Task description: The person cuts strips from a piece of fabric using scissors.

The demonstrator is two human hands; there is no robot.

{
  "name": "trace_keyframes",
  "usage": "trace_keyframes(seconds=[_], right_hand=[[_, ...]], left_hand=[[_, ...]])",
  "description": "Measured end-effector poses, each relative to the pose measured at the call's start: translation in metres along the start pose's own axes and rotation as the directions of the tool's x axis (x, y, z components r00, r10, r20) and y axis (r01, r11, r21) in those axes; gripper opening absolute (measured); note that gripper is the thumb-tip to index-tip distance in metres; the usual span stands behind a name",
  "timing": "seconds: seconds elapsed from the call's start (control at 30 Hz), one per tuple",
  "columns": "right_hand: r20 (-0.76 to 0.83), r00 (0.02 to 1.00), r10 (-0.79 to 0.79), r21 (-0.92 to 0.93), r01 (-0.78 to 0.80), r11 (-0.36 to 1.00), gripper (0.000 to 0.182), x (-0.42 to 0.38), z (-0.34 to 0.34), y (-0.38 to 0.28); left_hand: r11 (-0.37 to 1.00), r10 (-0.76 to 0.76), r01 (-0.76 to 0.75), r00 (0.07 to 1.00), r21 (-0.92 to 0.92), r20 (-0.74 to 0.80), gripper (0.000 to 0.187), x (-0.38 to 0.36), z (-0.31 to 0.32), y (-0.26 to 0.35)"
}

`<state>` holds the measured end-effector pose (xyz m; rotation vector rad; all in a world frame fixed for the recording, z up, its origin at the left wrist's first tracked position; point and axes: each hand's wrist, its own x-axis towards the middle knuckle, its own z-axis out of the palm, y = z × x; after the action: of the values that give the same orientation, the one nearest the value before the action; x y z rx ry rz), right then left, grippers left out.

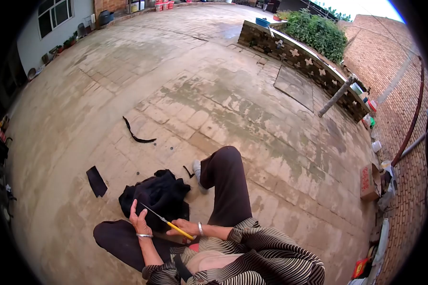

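Observation:
My right hand (180, 228) is closed around the yellow handle of what look like scissors (173, 226), their thin metal blades pointing up and left. The tips lie over a bundle of dark cloth (161, 190) in front of my lap. At the near left side of that bundle, my left hand (139, 222) pinches an edge of the cloth between thumb and fingers. The blade tips come close to my left thumb. A flat dark piece of cloth (96, 181) lies on the ground to the left. Farther out is a curved black strip (137, 135), and a short black scrap (189, 171) lies near my shoe.
My bent knee (230, 171) rises right of the cloth. Paved ground (176, 95) stretches ahead. A low patterned wall (299, 59) with plants (316, 33) behind it stands at the upper right. A cardboard box (369, 183) sits by the brick wall (404, 118).

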<state>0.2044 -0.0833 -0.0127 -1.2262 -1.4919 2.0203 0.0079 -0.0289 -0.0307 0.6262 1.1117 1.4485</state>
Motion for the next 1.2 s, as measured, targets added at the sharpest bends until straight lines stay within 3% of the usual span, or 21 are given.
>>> trace_keyframes(seconds=[0.03, 0.1, 0.13, 0.17, 0.2, 0.27, 0.3, 0.37, 0.43, 0.47, 0.57, 0.63, 0.93, 1.0, 1.17, 1.2], right_hand=[[0.002, 1.0, 0.004, 0.003, -0.004, 1.0, 0.056, 0.005, -0.002, 0.005], [-0.043, 0.985, -0.166, -0.216, 0.153, 0.964, 0.057, 0.014, -0.001, 0.019], [-0.074, 0.996, -0.046, -0.095, 0.039, 0.995, 0.059, 0.011, 0.001, 0.023], [-0.032, 0.999, -0.01, -0.092, 0.007, 0.996, 0.055, 0.012, -0.001, 0.023], [0.041, 0.993, 0.106, 0.132, -0.111, 0.985, 0.051, -0.005, -0.001, -0.008], [-0.009, 0.999, 0.039, 0.063, -0.038, 0.997, 0.046, 0.002, 0.0, 0.002], [0.009, 0.992, 0.124, 0.16, -0.124, 0.979, 0.044, -0.005, 0.0, -0.015], [-0.029, 0.994, 0.109, 0.249, -0.098, 0.963, 0.048, -0.003, 0.0, -0.014], [-0.016, 0.997, 0.075, 0.294, -0.067, 0.954, 0.042, 0.001, -0.005, 0.0], [-0.029, 1.0, 0.012, 0.232, -0.005, 0.973, 0.04, 0.001, -0.006, 0.0], [0.0, 0.993, 0.115, 0.198, -0.112, 0.974, 0.039, 0.002, -0.011, -0.006], [0.016, 0.994, 0.104, 0.224, -0.105, 0.969, 0.04, 0.002, -0.01, -0.003], [0.09, 0.992, 0.088, 0.187, -0.104, 0.977, 0.043, -0.001, -0.012, -0.013], [0.094, 0.991, 0.096, 0.17, -0.111, 0.979, 0.043, 0.0, -0.013, -0.011], [0.087, 0.984, 0.154, 0.109, -0.163, 0.981, 0.043, -0.003, -0.012, -0.024], [0.064, 0.994, 0.084, 0.079, -0.089, 0.993, 0.044, -0.001, -0.01, -0.017]], left_hand=[[0.998, 0.034, -0.034, 0.999, 0.061, 0.008, 0.065, 0.001, 0.001, -0.001], [0.987, 0.056, -0.055, 0.998, 0.152, 0.001, 0.067, -0.004, 0.007, 0.005], [0.973, 0.09, -0.089, 0.996, 0.211, 0.006, 0.067, -0.006, 0.014, 0.01], [0.954, 0.12, -0.113, 0.993, 0.279, -0.009, 0.068, -0.012, 0.02, 0.02], [0.939, 0.157, -0.154, 0.988, 0.308, 0.016, 0.068, -0.013, 0.015, 0.019], [0.914, 0.204, -0.211, 0.977, 0.347, 0.057, 0.068, -0.007, 0.01, 0.014], [0.899, 0.221, -0.228, 0.973, 0.373, 0.063, 0.068, -0.009, 0.011, 0.016], [0.932, 0.221, -0.23, 0.973, 0.279, 0.066, 0.07, -0.005, 0.006, 0.008], [0.899, 0.267, -0.277, 0.961, 0.341, 0.076, 0.069, -0.002, 0.003, 0.006], [0.888, 0.273, -0.278, 0.96, 0.367, 0.067, 0.07, -0.005, 0.008, 0.013], [0.852, 0.28, -0.273, 0.959, 0.447, 0.053, 0.071, -0.004, 0.006, 0.012], [0.893, 0.254, -0.245, 0.967, 0.377, 0.025, 0.072, -0.005, 0.009, 0.012], [0.846, 0.274, -0.262, 0.961, 0.464, 0.042, 0.075, -0.007, 0.007, 0.011], [0.903, 0.252, -0.25, 0.967, 0.349, 0.041, 0.074, -0.007, 0.007, 0.009], [0.896, 0.231, -0.232, 0.972, 0.378, 0.049, 0.074, -0.012, 0.008, 0.012], [0.91, 0.221, -0.224, 0.974, 0.35, 0.048, 0.074, -0.013, 0.01, 0.012]])
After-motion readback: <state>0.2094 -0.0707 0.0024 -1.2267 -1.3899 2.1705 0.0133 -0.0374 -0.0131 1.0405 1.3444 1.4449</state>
